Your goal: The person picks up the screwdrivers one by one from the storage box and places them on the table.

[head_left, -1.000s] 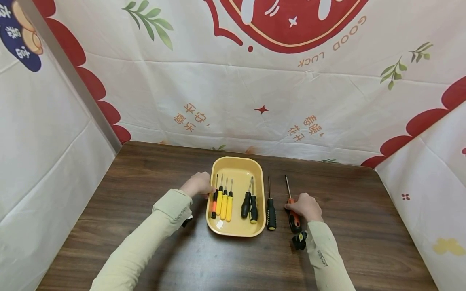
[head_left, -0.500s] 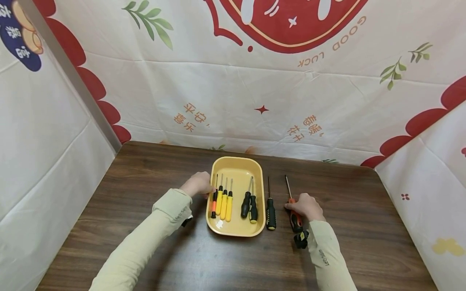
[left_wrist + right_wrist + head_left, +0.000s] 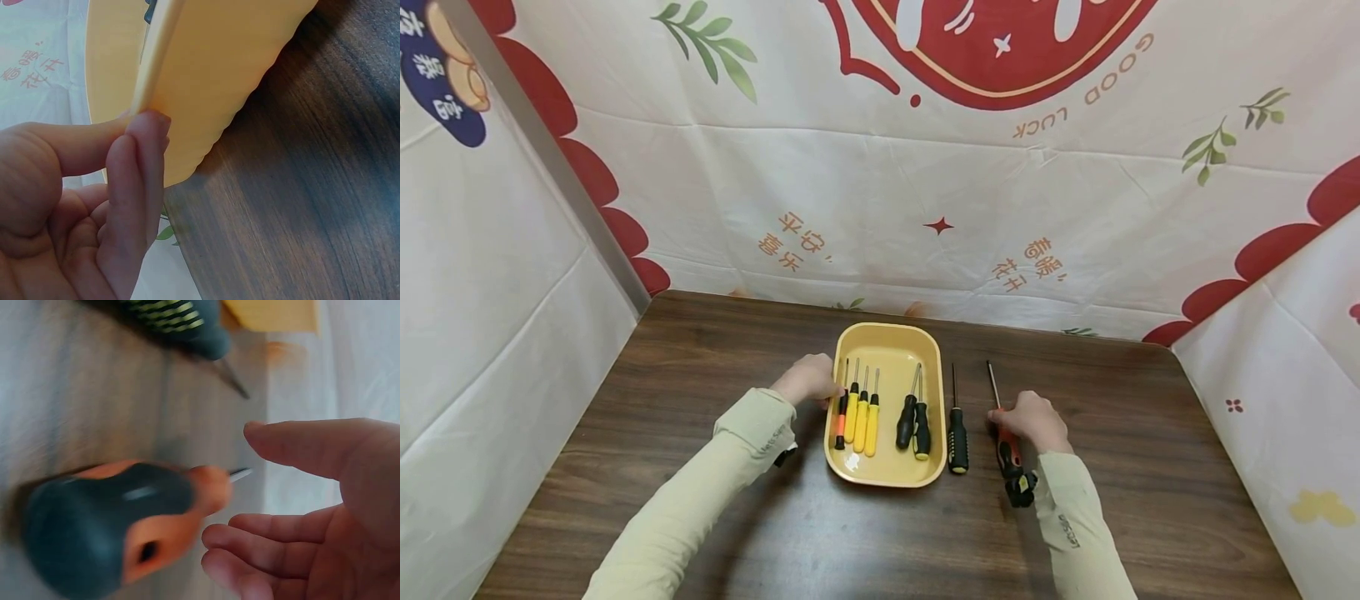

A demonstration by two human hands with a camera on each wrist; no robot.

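My left hand [image 3: 808, 379] pinches the left rim of a yellow tray [image 3: 887, 346]; the left wrist view shows thumb and fingers on that rim [image 3: 156, 59]. My right hand [image 3: 1037, 419] is over an orange-and-black screwdriver [image 3: 1006, 450] lying on the table to the right. In the right wrist view, its thumb and fingers stand apart near the neck of that screwdriver [image 3: 159, 512], without closing on it. Between tray and right hand lies a black screwdriver [image 3: 958, 442] with yellow dots. The wrist camera partly covers the orange handle's end.
Inside the tray, several yellow-handled screwdrivers [image 3: 861, 423] and a slim black-and-orange one [image 3: 841, 427] lie at the left. Two black-handled screwdrivers [image 3: 907, 423] lie at the right. The brown wooden table [image 3: 1150, 467] meets a printed white cloth [image 3: 880, 183] behind.
My right hand has shifted slightly right and away from me, and its thumb sits a little farther up along the orange-and-black screwdriver. The left hand and tray have not moved.
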